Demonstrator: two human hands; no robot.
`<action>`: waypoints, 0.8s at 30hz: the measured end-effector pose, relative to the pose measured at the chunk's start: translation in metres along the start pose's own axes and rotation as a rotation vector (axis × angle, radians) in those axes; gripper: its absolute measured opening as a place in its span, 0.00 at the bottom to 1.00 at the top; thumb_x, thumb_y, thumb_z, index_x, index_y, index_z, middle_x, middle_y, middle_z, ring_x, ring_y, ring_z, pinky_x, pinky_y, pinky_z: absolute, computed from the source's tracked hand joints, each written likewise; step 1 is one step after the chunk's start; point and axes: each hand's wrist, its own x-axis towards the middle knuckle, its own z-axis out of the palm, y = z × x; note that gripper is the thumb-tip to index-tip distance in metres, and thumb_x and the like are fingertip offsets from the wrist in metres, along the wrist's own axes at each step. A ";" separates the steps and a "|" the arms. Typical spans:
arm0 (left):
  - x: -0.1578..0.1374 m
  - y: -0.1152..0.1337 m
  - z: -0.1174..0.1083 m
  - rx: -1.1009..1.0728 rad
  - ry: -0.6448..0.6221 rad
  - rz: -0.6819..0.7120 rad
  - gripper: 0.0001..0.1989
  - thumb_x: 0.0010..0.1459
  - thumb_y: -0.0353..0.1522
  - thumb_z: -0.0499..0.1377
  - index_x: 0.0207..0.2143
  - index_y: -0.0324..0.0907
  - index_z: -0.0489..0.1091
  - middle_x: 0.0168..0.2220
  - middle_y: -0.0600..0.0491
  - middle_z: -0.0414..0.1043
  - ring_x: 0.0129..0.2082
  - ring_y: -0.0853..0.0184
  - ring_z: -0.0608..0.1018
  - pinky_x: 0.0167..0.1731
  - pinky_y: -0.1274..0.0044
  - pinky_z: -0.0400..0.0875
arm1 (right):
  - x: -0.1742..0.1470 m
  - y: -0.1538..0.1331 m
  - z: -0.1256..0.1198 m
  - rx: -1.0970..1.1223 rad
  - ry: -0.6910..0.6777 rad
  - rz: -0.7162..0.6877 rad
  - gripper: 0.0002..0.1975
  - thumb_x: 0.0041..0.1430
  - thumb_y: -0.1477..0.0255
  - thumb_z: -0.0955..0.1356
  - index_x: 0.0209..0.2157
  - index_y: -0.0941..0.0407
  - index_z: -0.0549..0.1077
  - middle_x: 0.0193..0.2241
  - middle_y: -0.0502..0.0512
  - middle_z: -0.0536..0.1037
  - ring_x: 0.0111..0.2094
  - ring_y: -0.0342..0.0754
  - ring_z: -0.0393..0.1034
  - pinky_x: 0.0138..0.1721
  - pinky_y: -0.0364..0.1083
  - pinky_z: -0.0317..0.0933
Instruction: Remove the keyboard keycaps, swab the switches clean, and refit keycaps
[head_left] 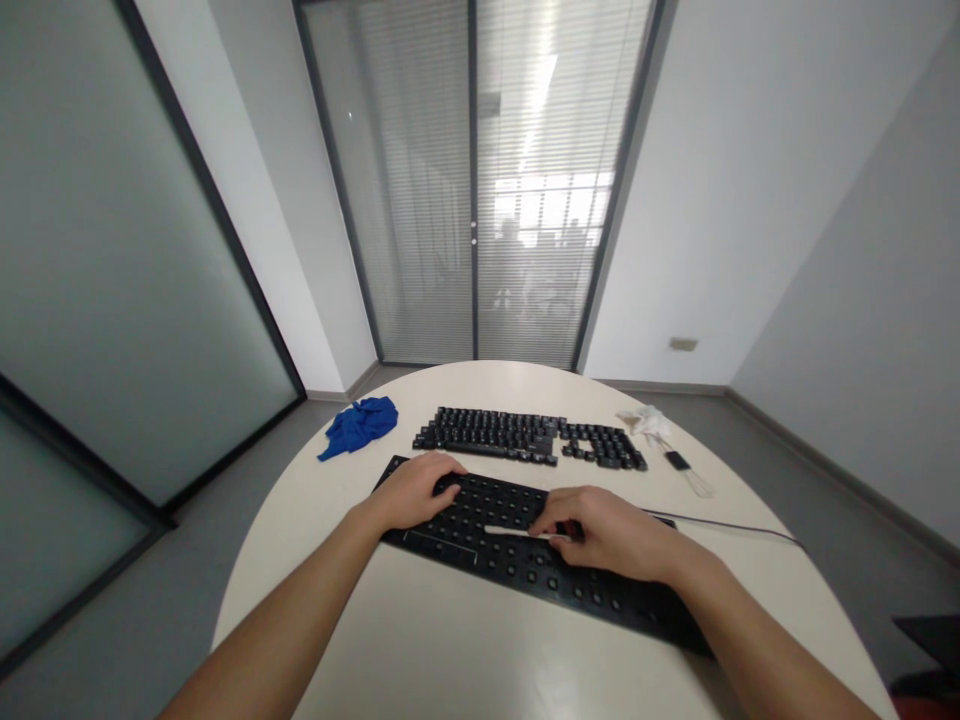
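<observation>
A black keyboard base [480, 560] with its keycaps off lies slantwise before me on the table, its bare switch posts showing. My left hand [417, 490] rests on its upper left part, thumb and fingers apart and lying on the surface. In the fingers of my right hand [592, 530] is a thin white cotton swab [510, 531], pinched over the middle of the base. Its tip points left, close above or touching the posts; I cannot tell which. My right hand and forearm cover much of the base's right side.
Behind the base, loose black keycaps [487, 432] lie in keyboard order, with more keycaps [604, 446] to their right. A blue cloth [360, 425] is at left. Crumpled white tissue [646, 422] and a banded bundle of thin white sticks [679, 461] lie at right. A cable [735, 523] runs rightward.
</observation>
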 end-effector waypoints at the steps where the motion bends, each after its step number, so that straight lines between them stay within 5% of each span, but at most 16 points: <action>1: 0.000 0.000 0.000 0.001 -0.001 -0.001 0.12 0.62 0.31 0.57 0.48 0.45 0.71 0.48 0.50 0.76 0.48 0.60 0.76 0.52 0.68 0.70 | 0.000 0.001 0.000 -0.018 0.013 0.004 0.19 0.52 0.80 0.66 0.43 0.51 0.82 0.39 0.53 0.82 0.38 0.48 0.74 0.39 0.42 0.63; 24: 0.001 0.004 0.003 0.006 -0.010 -0.008 0.11 0.63 0.31 0.57 0.48 0.44 0.71 0.48 0.50 0.75 0.48 0.60 0.76 0.52 0.68 0.69 | 0.001 0.014 0.006 -0.065 0.101 -0.014 0.18 0.60 0.79 0.65 0.47 0.49 0.80 0.40 0.53 0.79 0.40 0.47 0.74 0.44 0.43 0.64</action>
